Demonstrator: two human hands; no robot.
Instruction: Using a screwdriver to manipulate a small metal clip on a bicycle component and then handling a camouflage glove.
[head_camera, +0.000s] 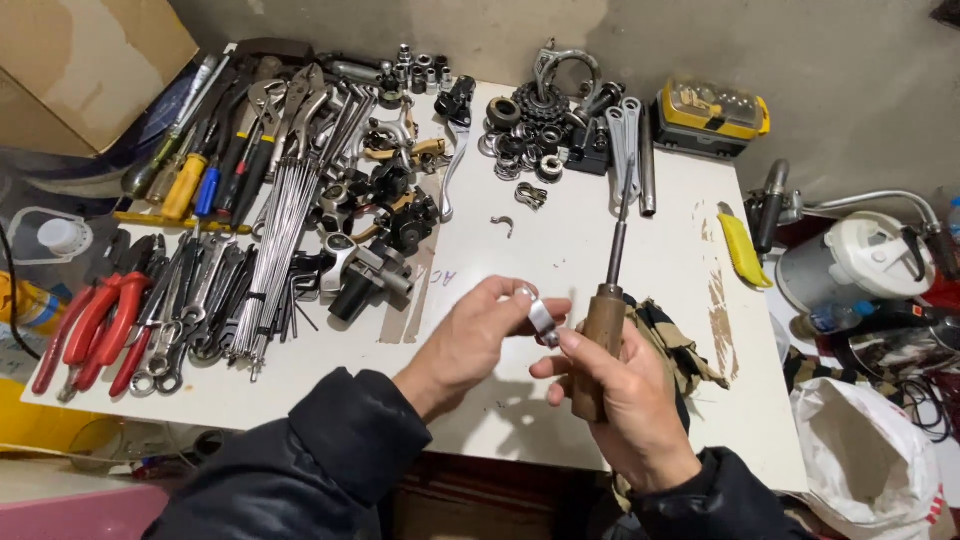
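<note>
Right hand (625, 400) wrapped around the brown wooden handle of a screwdriver (603, 335), shaft pointing away and up over the white tabletop (560, 250). Left hand (478, 335) pinches a small silver metal clamp (540, 315) between thumb and fingers — the clamp sits just beside the screwdriver handle, touching the right fingertips. A camouflage-patterned cloth (680, 345) lies under the right hand. Further left, red-handled pliers (95, 325), wrenches and a bundle of spokes (280, 250). Far edge — sprockets (540, 105) and a yellow case (712, 115).
</note>
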